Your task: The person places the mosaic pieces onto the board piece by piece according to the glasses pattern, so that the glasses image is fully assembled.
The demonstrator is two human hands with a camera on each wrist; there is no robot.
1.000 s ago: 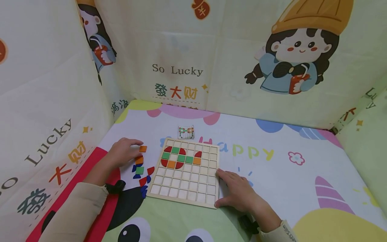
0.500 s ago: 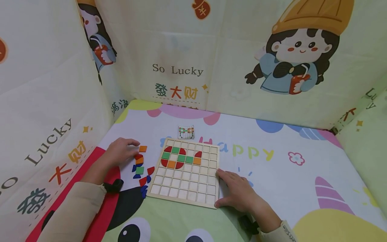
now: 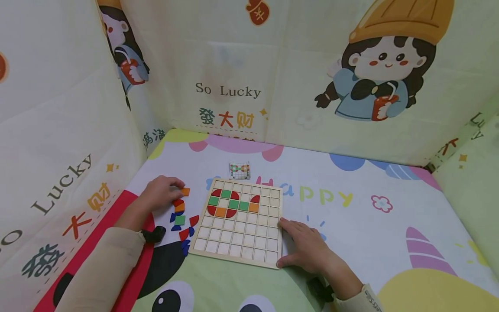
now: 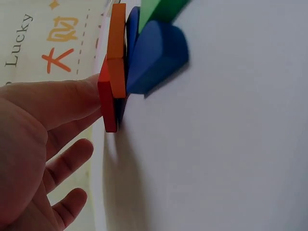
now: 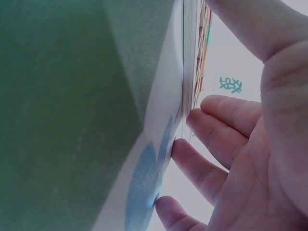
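In the head view my left hand (image 3: 161, 192) has its thumb and index finger at the left edge of an orange square tile (image 3: 186, 191), seemingly pinching it. The left wrist view hides that tile; there the thumb overlaps a red piece (image 4: 107, 103), beside another orange tile (image 4: 116, 50) and a blue piece (image 4: 159, 57). A wooden grid board (image 3: 238, 236) carries red, green and orange pieces in its upper cells. My right hand (image 3: 308, 247) rests along the board's right side, thumb at the near corner, fingers loosely extended in the right wrist view.
Left of the board lie a green square (image 3: 179, 220), red quarter pieces (image 3: 194, 220) and several blue pieces (image 3: 186, 248). A small pattern card (image 3: 239, 170) lies beyond the board. A printed cloth wall (image 3: 296, 86) stands behind the table.
My left hand first drew back to the left, uncovering the red piece, then moved right so its fingertips overlap the orange tile's left edge. The right hand and board stay put.
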